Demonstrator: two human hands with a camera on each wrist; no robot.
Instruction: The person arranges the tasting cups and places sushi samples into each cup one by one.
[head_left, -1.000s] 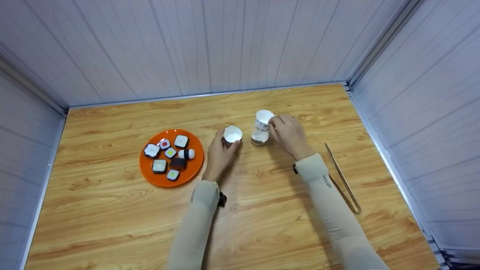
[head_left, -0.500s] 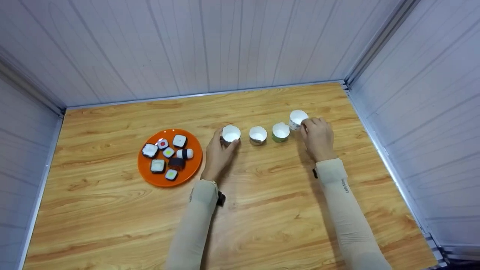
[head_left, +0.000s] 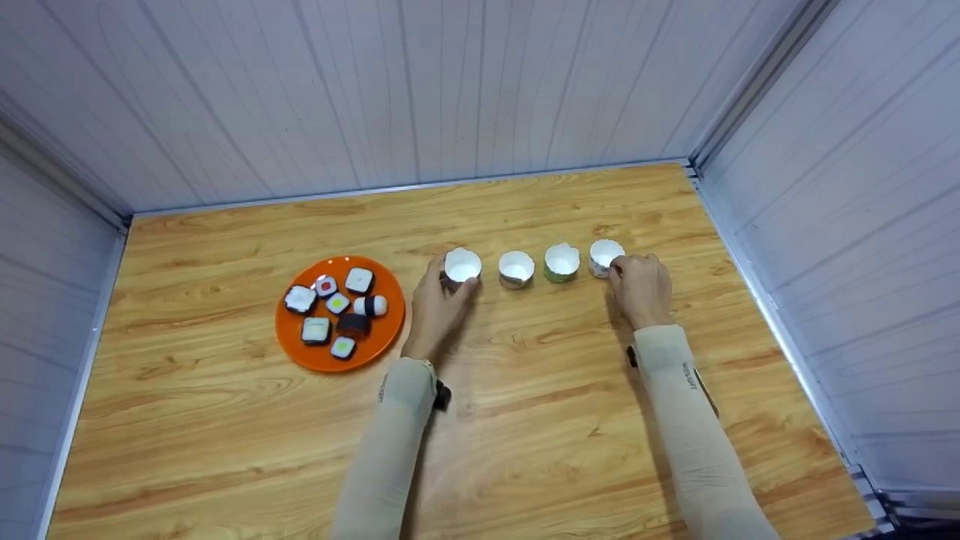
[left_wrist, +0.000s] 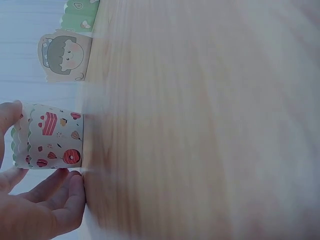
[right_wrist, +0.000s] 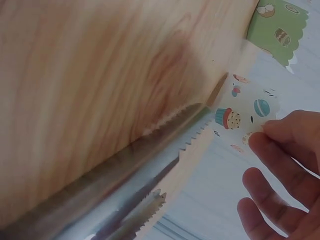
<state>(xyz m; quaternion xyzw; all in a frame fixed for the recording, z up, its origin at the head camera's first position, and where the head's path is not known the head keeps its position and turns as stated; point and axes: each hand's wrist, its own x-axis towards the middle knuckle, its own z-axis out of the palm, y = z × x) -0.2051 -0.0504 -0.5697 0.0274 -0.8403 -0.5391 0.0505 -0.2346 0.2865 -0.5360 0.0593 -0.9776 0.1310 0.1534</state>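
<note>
My left hand [head_left: 437, 311] holds a paper baking cup [head_left: 463, 265] by its sides. That cup is printed with red cakes, and its rim shows layered scalloped edges in the left wrist view. At the right end of the row, my right hand [head_left: 643, 289] pinches the rim of a white cup [right_wrist: 237, 117] printed with cupcakes between thumb and forefinger. Between the hands stand two more upright cups: one with a cartoon face [left_wrist: 65, 57], and a green one [head_left: 562, 262].
An orange plate [head_left: 388, 334] with several toy-like sushi pieces [head_left: 316, 330] lies left of my left hand. Metal tongs [right_wrist: 135, 187] with toothed edges lie on the wooden table [head_left: 525, 420], mostly hidden under my right sleeve in the head view. Pale walls [head_left: 442, 90] border the back and sides.
My right hand has moved right with the cupcake-print cup, then lowered it to the row's end. The green cup now stands separately in the row. My left hand has stayed put.
</note>
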